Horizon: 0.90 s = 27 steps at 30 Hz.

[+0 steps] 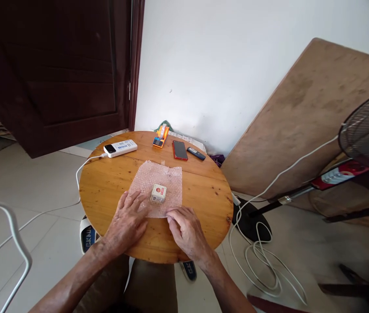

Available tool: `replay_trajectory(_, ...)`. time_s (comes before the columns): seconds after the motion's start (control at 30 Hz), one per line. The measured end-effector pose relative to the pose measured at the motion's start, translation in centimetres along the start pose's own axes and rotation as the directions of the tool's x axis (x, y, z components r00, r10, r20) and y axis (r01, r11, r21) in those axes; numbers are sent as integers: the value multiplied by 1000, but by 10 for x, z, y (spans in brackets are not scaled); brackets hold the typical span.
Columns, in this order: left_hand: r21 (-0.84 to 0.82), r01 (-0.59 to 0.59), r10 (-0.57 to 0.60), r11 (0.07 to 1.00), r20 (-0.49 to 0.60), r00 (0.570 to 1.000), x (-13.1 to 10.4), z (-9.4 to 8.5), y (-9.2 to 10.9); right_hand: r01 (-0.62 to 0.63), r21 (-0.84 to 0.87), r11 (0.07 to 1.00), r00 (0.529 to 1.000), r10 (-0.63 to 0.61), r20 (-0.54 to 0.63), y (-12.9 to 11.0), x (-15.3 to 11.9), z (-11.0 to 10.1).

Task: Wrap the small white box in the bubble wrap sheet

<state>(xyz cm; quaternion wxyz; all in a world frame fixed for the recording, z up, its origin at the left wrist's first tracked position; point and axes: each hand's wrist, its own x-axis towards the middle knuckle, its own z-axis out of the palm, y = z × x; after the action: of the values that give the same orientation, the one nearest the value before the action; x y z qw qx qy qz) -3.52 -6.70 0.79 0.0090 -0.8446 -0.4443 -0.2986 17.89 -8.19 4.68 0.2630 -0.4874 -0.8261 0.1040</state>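
Observation:
A sheet of bubble wrap lies flat on the round wooden table. A small white box with a red mark stands on the sheet's near part. My left hand rests on the table with its fingers spread on the sheet's near left edge, just left of the box. My right hand lies on the table, fingertips touching the sheet's near right corner. Neither hand holds anything.
At the table's far side lie a white power bank with a white cable, an orange tape dispenser, a red-edged phone and a dark remote. A fan, a leaning board and coiled cable stand right.

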Motion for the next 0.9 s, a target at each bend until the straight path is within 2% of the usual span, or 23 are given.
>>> replay_trajectory(0.1, -18, 32, -33, 999, -52, 998, 2, 7, 4, -43, 81, 996, 999, 41, 29, 1, 6, -12)
replay_trajectory(0.2, -36, 36, -40, 999, -115, 993, 1, 11, 4, -88, 102, 991, 995, 92, -33, 4, 25, -17)
replay_trajectory(0.33, -41, 19, -24, 999, -135, 991, -1, 11, 4, -77, 32, 997, 996, 75, 52, 14, 59, -6)
replay_trajectory(0.43, -57, 14, -21, 998, -133, 991, 0, 10, 5, -86, 19, 996, 991, 83, 108, 21, 75, 4)
replay_trajectory(0.57, -63, 18, -27, 998, -137, 990, 1, 8, 7, -66, 59, 996, 987, 56, 148, 26, 77, 5)
replay_trajectory(0.9, -92, 9, -23, 996, -151, 988, 1, 7, 7, -55, 77, 995, 987, 42, 153, 27, 74, 6)
